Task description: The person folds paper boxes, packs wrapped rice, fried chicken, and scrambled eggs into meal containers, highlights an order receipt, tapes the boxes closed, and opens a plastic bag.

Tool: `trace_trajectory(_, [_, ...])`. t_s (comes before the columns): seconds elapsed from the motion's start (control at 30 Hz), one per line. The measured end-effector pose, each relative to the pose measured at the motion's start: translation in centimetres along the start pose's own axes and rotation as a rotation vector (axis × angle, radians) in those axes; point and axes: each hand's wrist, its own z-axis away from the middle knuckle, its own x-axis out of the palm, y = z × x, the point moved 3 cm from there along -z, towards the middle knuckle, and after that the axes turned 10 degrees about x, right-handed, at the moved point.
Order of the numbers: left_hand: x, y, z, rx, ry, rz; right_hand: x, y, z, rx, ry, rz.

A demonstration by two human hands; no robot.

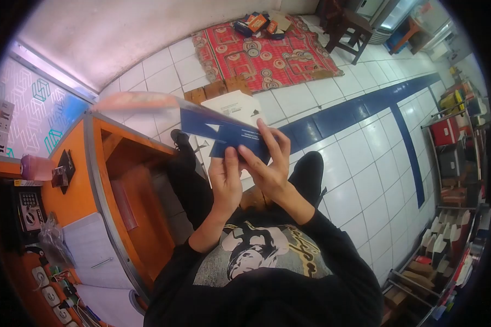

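Both of my hands are raised in front of my body, gripping a dark blue printed card piece with small white lettering. It looks like a flattened box, though its full shape is hard to make out. My left hand pinches its lower edge with the thumb on top. My right hand holds the right end, thumb near the left one and fingers around the far side. A blurred, pale orange strip stretches leftward from the blue part. Beneath it lies a white printed sheet, partly covered by the card and my hands.
An orange desk stands at left with papers, a safe and power sockets. A red patterned mat bears several small boxes. Racks with goods line the right. A dark wooden stool stands behind.
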Motion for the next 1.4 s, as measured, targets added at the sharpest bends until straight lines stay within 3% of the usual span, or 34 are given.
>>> trace_trajectory(0.13, [0.7, 1.1, 0.1, 0.046, -0.1, -0.113, -1.1, -0.7, 0.4, 0.043, 0.077, -0.144])
trace_trajectory(0.2, [-0.6, 0.6, 0.1, -0.013, -0.245, -0.268, -2.8, -1.8, -0.5, 0.359, -0.379, -0.212])
trace_trajectory(0.23, [-1.4, 1.2, 0.0, -0.017, -0.25, -0.267, -4.0, -1.3, -0.8, 0.363, -0.376, -0.209])
trace_trajectory(0.3, [-2.1, 1.4, 1.4, -0.416, -0.692, -0.347, -5.7, 0.3, -0.8, 0.504, -0.578, -0.514])
trace_trajectory(0.33, [-2.3, 1.0, 2.3, -0.333, -0.774, -0.325, -5.9, 1.4, -0.3, 0.496, -0.593, -0.526])
trace_trajectory(0.37, [-2.5, 1.0, 2.9, -0.333, -0.781, -0.321, -6.0, 1.8, 0.2, 0.498, -0.588, -0.52])
trace_trajectory(0.43, [-2.7, 0.5, 4.6, -0.646, -0.897, -0.194, -5.9, 1.9, 0.8, 0.512, -0.744, -0.401])
trace_trajectory(0.47, [-3.1, -0.4, 5.4, -0.644, -0.901, -0.193, -6.1, 1.7, 1.0, 0.645, -0.85, -0.392])
trace_trajectory(0.5, [-3.8, -1.9, 6.5, -0.715, -0.959, -0.169, -6.1, 1.8, 1.3, 0.645, -0.848, -0.39])
trace_trajectory(0.57, [-3.9, -2.7, 6.9, -0.789, -1.016, -0.145, -5.7, 1.9, 2.6, 0.536, -0.976, -0.249])
trace_trajectory(0.63, [-3.6, -2.9, 6.7, -1.099, -1.112, -0.132, -5.8, 1.7, 2.8, 0.454, -0.934, -0.276])
trace_trajectory(0.77, [-3.2, -3.6, 7.8, -0.997, -1.142, -0.027, -6.4, 0.9, 2.3, 0.322, -1.071, -0.201])
trace_trajectory(0.93, [-3.1, -4.0, 9.0, -0.933, -0.94, 0.261, -6.8, 1.7, 3.0, 0.358, -1.382, -0.199])
trace_trajectory(0.97, [-3.3, -4.1, 9.2, -0.934, -0.938, 0.262, -6.9, 1.8, 3.4, 0.34, -1.274, -0.155])
trace_trajectory(1.03, [-3.4, -3.5, 7.8, -0.827, -0.697, 0.166, -6.9, 1.1, 2.9, 0.316, -1.166, -0.113])
trace_trajectory(1.07, [-3.6, -3.6, 7.0, -0.753, -0.528, 0.209, -7.2, 0.3, 2.0, 0.298, -0.954, -0.141])
trace_trajectory(1.1, [-3.5, -3.5, 6.2, -0.753, -0.526, 0.21, -7.5, -0.4, 1.3, 0.279, -0.743, -0.167])
trace_trajectory(1.17, [-3.5, -3.1, 4.2, -0.768, -0.346, 0.271, -6.8, -0.8, 2.5, 0.249, -0.72, -0.105])
trace_trajectory(1.23, [-2.9, -3.1, 3.2, -0.741, -0.392, 0.328, -6.5, -0.9, 3.1, 0.138, -0.547, 0.076])
trace_trajectory(1.3, [-1.8, -2.4, 2.0, -0.706, -0.44, 0.388, -7.1, -0.1, 2.5, 0.127, -0.474, 0.051])
trace_trajectory(1.37, [-0.5, -0.7, 0.5, -0.503, -0.553, 0.439, -9.1, 1.8, 1.3, 0.223, -0.184, -0.068])
trace_trajectory(1.4, [-1.4, -1.4, 0.2, -0.404, -0.699, 0.248, -10.1, 3.0, 1.0, 0.358, -0.044, -0.175])
